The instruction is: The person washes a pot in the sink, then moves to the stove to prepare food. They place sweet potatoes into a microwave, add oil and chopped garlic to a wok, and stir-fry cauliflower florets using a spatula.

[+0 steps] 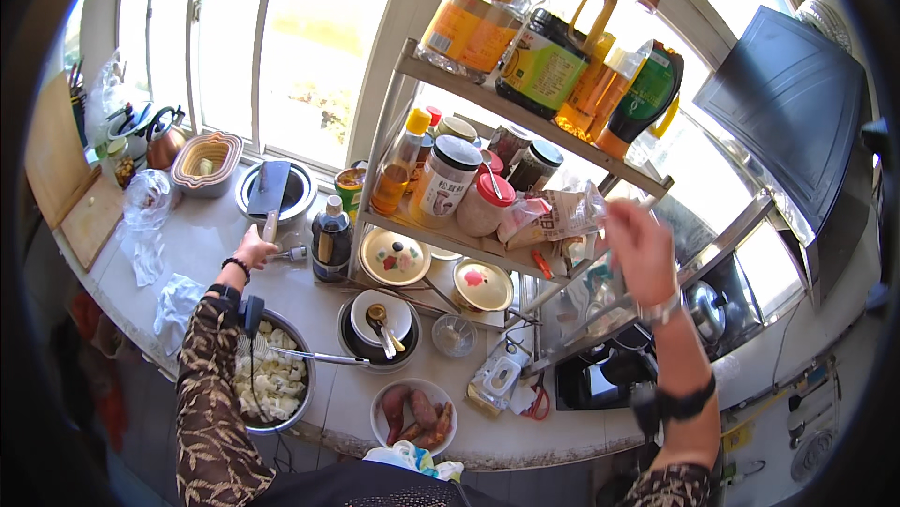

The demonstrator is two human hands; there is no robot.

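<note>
My left hand [254, 248] is at the wooden handle of a cleaver [268, 189], its thumb and fingers around the handle's end. The broad blade lies over a round pot [241, 191] with a dark inside; whether it touches the rim is unclear. My right hand [641, 250], blurred and raised, is beside the shelf rack, close to a crumpled plastic bag [592, 206] and a printed packet [559, 215]. Whether it touches them cannot be made out. Below my left forearm stands a steel bowl [306, 401] of torn white vegetable pieces [271, 384] with a long-handled utensil [330, 358] across it.
A metal rack [450, 243] carries oil bottles [467, 22], jars [444, 180] and lidded enamel pots [395, 257]. On the counter are a bowl of sweet potatoes [423, 408], stacked bowls with spoons [362, 303], red-handled scissors [540, 401], a dark sauce bottle [332, 240] and wooden boards [91, 229].
</note>
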